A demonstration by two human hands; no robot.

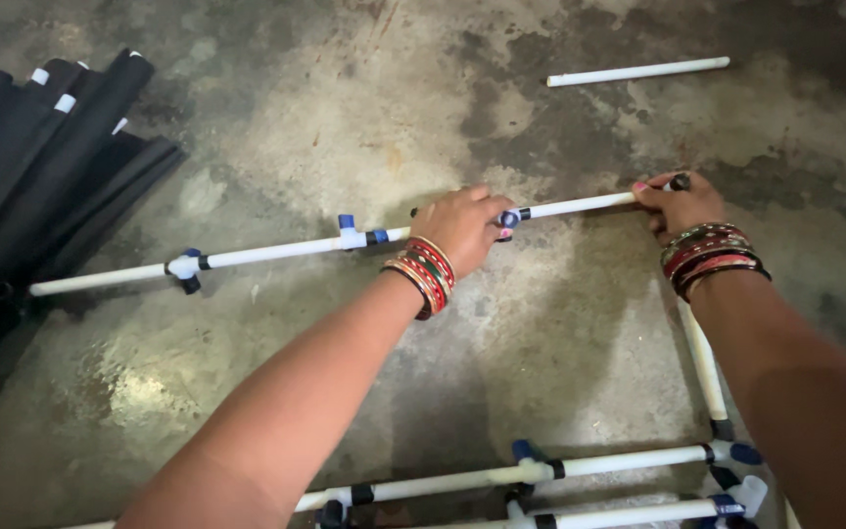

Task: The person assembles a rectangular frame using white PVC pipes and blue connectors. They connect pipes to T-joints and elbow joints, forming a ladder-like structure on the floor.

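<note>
**Pipe Joints Hidden Under Hands**

The left hand point(460, 227) covered a connector on the long pipe point(276, 251); the right hand point(680, 204) hid its end. The black rolls point(22, 167) and lower pipes point(540, 475) ran off frame.

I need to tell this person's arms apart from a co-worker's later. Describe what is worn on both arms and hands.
Both forearms are bare, with no sleeves and no gloves in view. The left hand has a stack of bangles at the wrist in red, gold and green. The right hand has a similar stack in dark red and gold. One right fingernail is painted pink.
</note>
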